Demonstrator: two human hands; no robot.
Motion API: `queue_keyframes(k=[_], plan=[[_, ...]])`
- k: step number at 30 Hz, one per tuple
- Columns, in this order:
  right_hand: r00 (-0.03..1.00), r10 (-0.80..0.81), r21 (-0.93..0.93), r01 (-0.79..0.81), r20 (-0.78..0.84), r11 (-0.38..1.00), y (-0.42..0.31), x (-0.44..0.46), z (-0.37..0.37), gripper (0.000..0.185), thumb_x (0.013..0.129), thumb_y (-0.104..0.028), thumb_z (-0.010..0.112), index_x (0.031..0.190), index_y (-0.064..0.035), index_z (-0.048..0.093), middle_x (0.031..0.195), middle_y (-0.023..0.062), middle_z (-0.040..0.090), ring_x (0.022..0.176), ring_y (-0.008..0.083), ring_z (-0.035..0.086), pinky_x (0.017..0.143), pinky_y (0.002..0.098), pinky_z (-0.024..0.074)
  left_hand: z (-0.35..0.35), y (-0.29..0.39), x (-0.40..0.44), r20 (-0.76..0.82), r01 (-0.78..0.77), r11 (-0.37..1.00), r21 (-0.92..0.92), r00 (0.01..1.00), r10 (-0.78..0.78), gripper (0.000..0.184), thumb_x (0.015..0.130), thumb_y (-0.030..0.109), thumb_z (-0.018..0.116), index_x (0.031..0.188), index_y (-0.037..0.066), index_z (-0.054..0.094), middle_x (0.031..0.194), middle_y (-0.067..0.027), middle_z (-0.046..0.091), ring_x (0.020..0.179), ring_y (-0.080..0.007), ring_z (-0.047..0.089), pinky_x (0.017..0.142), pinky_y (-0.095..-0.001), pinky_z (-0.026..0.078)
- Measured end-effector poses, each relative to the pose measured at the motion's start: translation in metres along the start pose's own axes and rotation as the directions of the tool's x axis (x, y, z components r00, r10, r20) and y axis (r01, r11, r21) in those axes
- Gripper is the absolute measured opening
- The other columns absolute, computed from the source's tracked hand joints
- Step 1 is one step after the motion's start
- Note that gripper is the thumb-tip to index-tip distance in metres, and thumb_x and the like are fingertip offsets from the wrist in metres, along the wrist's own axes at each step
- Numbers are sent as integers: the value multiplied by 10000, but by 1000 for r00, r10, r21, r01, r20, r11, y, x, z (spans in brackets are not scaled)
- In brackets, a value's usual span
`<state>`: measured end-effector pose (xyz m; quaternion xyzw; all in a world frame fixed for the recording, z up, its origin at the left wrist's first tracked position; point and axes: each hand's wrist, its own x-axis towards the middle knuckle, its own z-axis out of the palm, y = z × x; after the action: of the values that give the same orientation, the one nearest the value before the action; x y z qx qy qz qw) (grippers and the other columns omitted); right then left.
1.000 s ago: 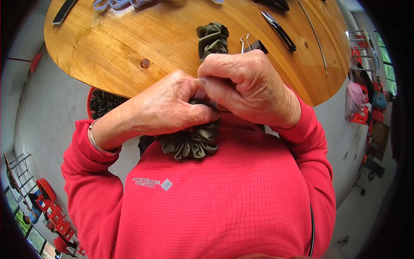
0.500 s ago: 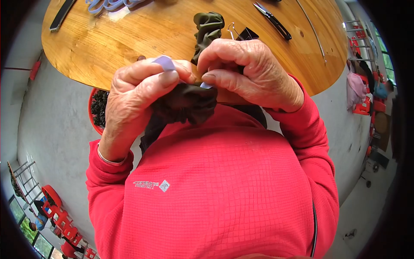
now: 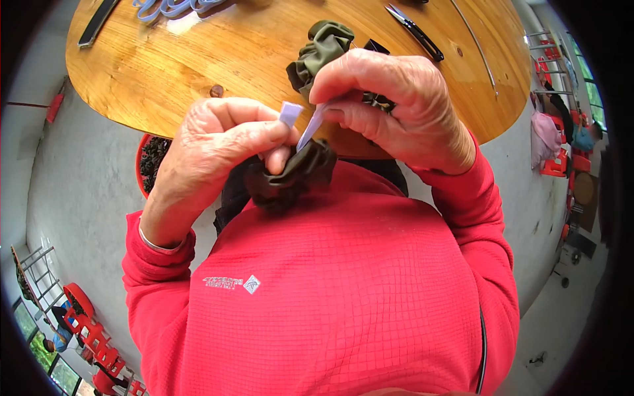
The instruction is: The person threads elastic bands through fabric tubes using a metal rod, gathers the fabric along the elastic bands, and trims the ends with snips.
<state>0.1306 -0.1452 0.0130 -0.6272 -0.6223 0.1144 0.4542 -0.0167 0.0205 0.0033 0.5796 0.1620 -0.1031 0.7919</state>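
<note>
Near my chest hangs a gathered dark olive fabric tube [image 3: 294,181], like a scrunchie. A flat lavender elastic band [image 3: 309,132] comes out of it. My left hand [image 3: 214,142] is closed, pinching one short end of the band between thumb and forefinger, with its lower fingers against the fabric. On the other side my right hand [image 3: 409,99] pinches another piece of the band, drawn up from the fabric opening. A second bunched olive piece [image 3: 323,49] lies on the table beyond my right hand; whether it joins the first is hidden.
On the wooden table [image 3: 152,72] lie black-handled thread snips [image 3: 416,33], a thin metal rod [image 3: 475,43], a dark strip [image 3: 99,23] and looped lavender elastic [image 3: 175,8]. A black clip [image 3: 376,46] is partly behind my right hand. A red basket [image 3: 140,168] stands below the table's left edge.
My right hand has moved slightly right and drawn a longer piece of elastic out of the fabric. The fabric tube has dropped a little and tilted; the olive piece on the table has shifted.
</note>
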Motion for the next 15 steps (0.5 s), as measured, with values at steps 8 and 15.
queue_keyframes(k=[8,15], plan=[[999,-28,-19,28,-23,999,6,0,11,178,704,-8,673,854,-61,594,702,97,600,652,260,613,563,300,484,7,2,8,183,14,984,176,982,-47,152,846,81,560,826,-45,643,604,-23,563,542,-52,503,505,-186,385],[999,35,133,-37,16,990,11,1,11,104,738,33,612,820,-25,589,686,86,587,622,205,593,583,288,472,13,-11,13,162,58,983,-173,986,-30,194,874,189,599,773,28,639,629,14,563,565,-37,486,524,-180,377]])
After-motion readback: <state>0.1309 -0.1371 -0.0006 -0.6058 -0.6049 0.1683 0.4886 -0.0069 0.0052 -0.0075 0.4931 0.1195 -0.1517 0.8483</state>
